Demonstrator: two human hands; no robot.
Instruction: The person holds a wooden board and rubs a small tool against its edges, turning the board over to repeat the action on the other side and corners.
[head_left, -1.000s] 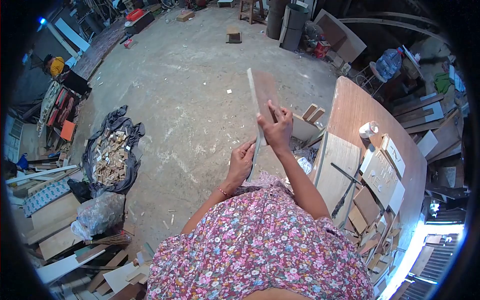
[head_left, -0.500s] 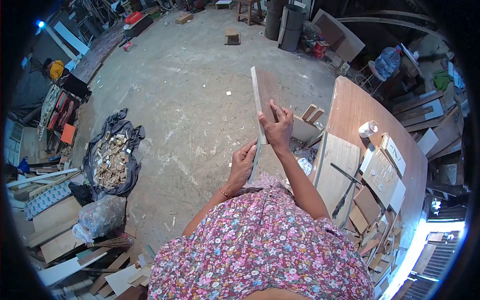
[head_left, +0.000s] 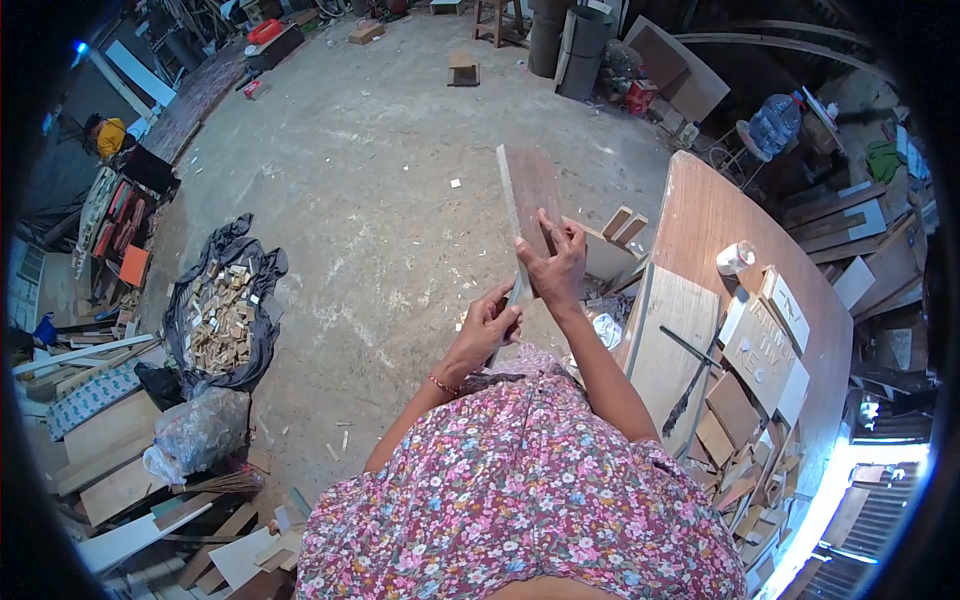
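My right hand grips a flat brown wooden board in front of my body, thumb on its near left edge and fingers spread over its face. The board stands up on a slant, its pale rough edge facing left. Just below, my left hand pinches a thin grey-green strip between thumb and fingers, close to the board's lower left corner. The strip's lower part is mostly hidden behind the left hand.
To the right is a wooden table with a white roll, lettered boards and many offcuts. Wood scraps on a dark cloth lie on the floor at left, near a stuffed plastic bag. A person in yellow is far left.
The board's top has dropped slightly toward me. My left hand has shifted a little and its fingers are curled more around the strip, less of which shows below the hand.
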